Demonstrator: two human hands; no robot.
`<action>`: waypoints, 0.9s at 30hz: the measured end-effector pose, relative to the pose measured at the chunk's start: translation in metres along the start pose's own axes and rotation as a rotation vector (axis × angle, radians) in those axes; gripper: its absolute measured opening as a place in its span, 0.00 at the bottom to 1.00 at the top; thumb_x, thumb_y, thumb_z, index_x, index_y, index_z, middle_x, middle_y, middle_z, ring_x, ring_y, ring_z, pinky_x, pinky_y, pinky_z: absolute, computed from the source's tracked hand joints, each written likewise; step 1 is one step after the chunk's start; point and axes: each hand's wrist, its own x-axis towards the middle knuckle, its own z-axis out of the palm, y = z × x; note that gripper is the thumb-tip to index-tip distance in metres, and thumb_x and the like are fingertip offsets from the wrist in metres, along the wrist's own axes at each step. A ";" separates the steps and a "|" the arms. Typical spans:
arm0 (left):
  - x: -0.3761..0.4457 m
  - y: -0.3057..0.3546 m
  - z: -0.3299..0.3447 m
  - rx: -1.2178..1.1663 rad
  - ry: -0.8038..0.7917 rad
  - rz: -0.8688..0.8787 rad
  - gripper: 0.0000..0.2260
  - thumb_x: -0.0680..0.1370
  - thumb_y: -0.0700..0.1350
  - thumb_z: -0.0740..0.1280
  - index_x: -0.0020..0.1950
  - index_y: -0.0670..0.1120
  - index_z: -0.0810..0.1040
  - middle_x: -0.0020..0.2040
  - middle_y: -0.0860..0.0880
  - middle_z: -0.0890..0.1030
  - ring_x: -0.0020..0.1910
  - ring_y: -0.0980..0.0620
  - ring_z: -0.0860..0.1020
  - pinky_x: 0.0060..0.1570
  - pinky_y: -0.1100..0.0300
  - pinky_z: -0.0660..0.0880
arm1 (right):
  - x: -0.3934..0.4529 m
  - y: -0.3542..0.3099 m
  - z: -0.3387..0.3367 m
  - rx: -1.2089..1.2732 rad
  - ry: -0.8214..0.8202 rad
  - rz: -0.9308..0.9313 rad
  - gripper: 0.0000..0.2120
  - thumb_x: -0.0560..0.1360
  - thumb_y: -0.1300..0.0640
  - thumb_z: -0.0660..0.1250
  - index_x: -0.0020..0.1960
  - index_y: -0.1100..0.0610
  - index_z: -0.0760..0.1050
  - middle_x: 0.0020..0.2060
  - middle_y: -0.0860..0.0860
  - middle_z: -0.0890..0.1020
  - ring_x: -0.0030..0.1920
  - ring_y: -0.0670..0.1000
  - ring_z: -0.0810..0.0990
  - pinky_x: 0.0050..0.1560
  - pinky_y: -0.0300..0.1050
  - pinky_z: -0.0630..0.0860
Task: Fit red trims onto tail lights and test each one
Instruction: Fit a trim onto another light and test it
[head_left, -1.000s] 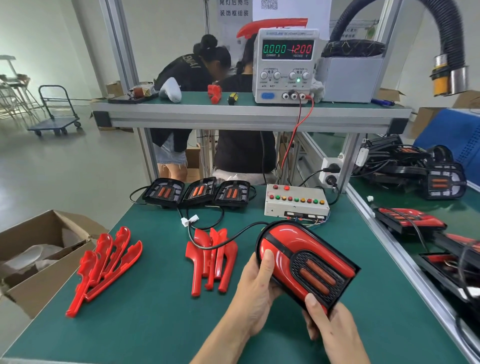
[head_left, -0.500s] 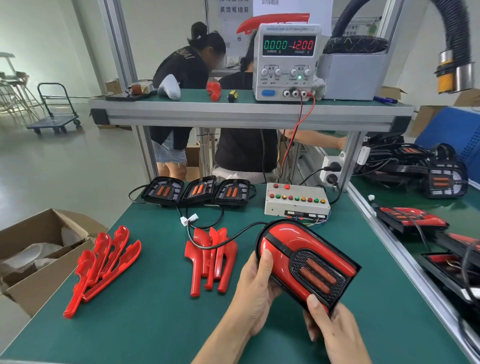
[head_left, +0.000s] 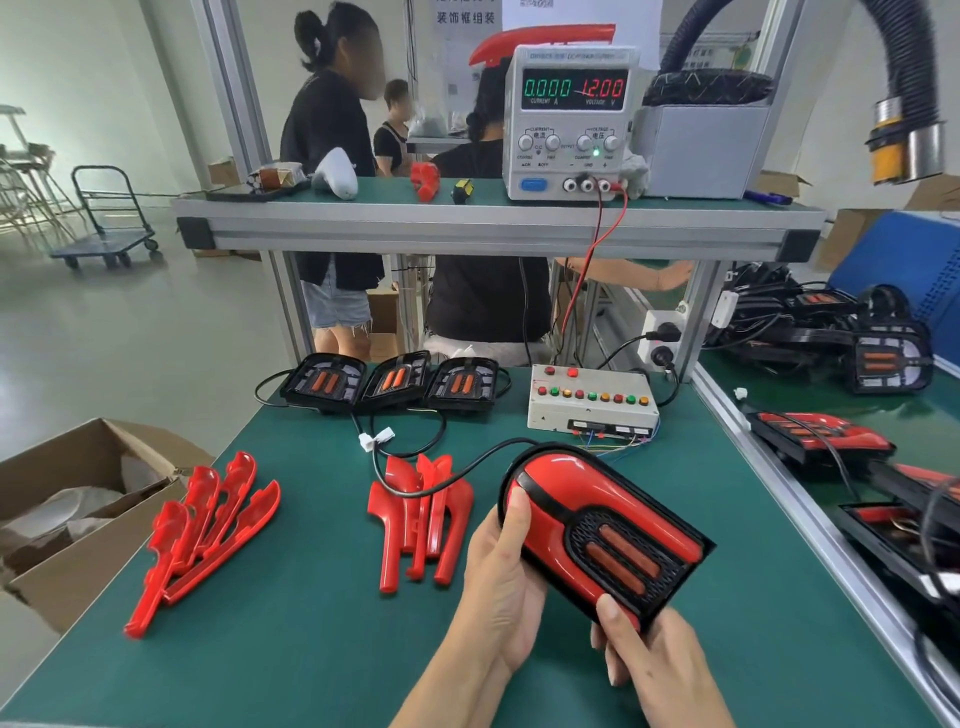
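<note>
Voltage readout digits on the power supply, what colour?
Red digits on the power supply; head view.

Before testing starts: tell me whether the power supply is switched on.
On. The power supply display is lit, reading 0.000 current and 12.00 volts, and a green indicator glows below its knobs.

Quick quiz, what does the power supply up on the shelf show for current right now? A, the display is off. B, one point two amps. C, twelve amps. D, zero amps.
D: the power supply shows green digits 0.000 above the word CURRENT, while the red 12.00 beside them sits above VOLTAGE.
</note>
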 end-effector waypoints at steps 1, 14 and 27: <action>0.000 0.000 0.001 -0.003 -0.004 0.003 0.23 0.81 0.50 0.64 0.67 0.33 0.75 0.64 0.33 0.80 0.67 0.34 0.76 0.71 0.39 0.69 | 0.000 0.000 0.000 0.000 -0.006 0.000 0.31 0.64 0.26 0.61 0.37 0.55 0.80 0.26 0.56 0.80 0.29 0.49 0.79 0.36 0.33 0.72; -0.002 0.002 0.005 0.302 -0.013 0.078 0.22 0.81 0.58 0.66 0.65 0.43 0.78 0.62 0.41 0.83 0.65 0.42 0.79 0.69 0.43 0.73 | 0.003 0.001 -0.003 0.031 -0.020 0.008 0.31 0.66 0.26 0.61 0.33 0.55 0.82 0.25 0.57 0.80 0.27 0.51 0.78 0.38 0.39 0.74; -0.006 -0.012 -0.001 0.356 -0.136 0.092 0.20 0.77 0.51 0.73 0.64 0.43 0.76 0.61 0.40 0.83 0.62 0.38 0.80 0.58 0.43 0.80 | 0.004 0.007 -0.006 0.181 0.074 0.041 0.36 0.65 0.26 0.67 0.45 0.61 0.80 0.31 0.61 0.83 0.27 0.57 0.78 0.39 0.53 0.75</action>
